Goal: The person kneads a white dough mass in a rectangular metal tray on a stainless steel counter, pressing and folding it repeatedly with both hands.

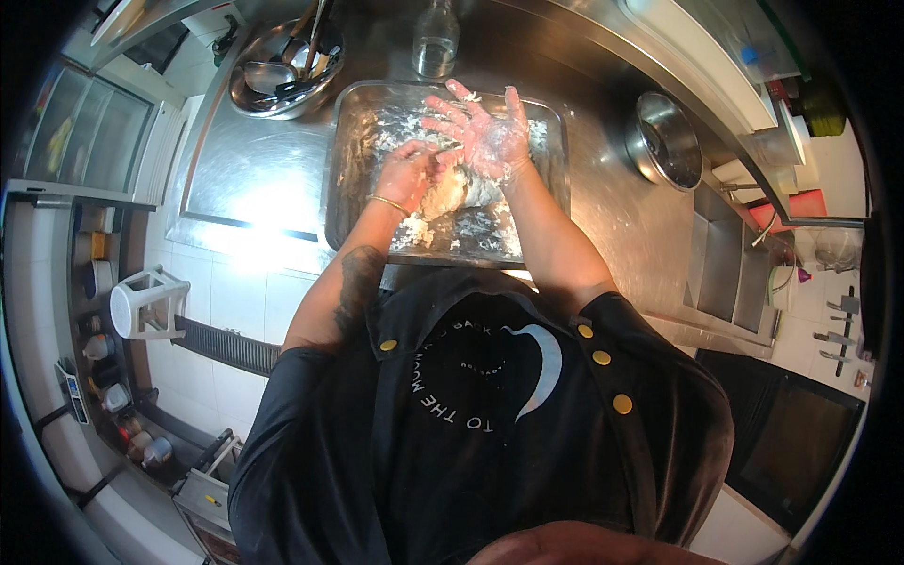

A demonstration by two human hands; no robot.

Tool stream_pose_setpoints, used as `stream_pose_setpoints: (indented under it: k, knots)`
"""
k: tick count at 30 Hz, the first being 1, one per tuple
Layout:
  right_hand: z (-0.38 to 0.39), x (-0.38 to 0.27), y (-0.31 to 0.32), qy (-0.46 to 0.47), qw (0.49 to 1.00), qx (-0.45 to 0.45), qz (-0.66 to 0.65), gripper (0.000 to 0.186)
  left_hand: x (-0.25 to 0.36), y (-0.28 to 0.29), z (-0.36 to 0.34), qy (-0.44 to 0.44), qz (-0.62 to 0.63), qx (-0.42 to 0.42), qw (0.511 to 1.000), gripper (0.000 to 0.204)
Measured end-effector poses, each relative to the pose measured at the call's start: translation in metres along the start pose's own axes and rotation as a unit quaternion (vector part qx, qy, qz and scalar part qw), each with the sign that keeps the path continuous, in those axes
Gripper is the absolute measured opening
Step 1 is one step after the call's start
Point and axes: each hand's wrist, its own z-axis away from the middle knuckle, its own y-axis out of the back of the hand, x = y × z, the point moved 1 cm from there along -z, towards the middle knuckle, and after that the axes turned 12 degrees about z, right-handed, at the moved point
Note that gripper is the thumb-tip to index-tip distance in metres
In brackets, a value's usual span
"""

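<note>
A metal tray (351, 193) lies in front of me, with a lump of pale dough (443, 196) and scattered crumbs and flour in it. My right hand (490, 139) is held over the tray, palm turned up and fingers spread, coated with sticky bits of dough. Beside it, my left hand (410, 175) has its fingers bent together, the tips close to the edge of the right palm. Whatever those fingertips pinch, if anything, is too small to make out. Both hands are above the dough and partly cover it.
A glass bottle (436, 45) stands just behind the tray. At the far left is a metal bowl (273, 104) full of utensils; another metal bowl (665, 141) sits to the right. Farther right is a sink (720, 254). A white stool (149, 303) stands left of the counter.
</note>
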Motion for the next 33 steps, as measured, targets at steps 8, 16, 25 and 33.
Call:
stream_pose_setpoints:
  k: [8, 16, 25, 33]
  knots:
    - [-0.003, 0.008, -0.012, -0.033, 0.998, 0.0, 0.057, 0.105, 0.01, -0.024, 0.01, 0.056, -0.025, -0.019, 0.998, 0.019]
    - [-0.001, 0.007, -0.002, -0.063, 0.976, 0.065, 0.2, 0.098, 0.01, -0.031, -0.003, -0.219, -0.595, -0.07, 0.77, 0.023]
    - [0.03, -0.004, -0.027, -0.032, 0.596, 0.054, 0.801, 0.114, 0.025, -0.049, 0.004, -0.023, -0.322, 0.08, 0.943, 0.039]
    - [0.041, -0.014, 0.004, -0.053, 0.698, 0.119, 0.705, 0.087, 0.024, -0.027, -0.002, -0.199, -0.584, -0.048, 0.785, 0.023]
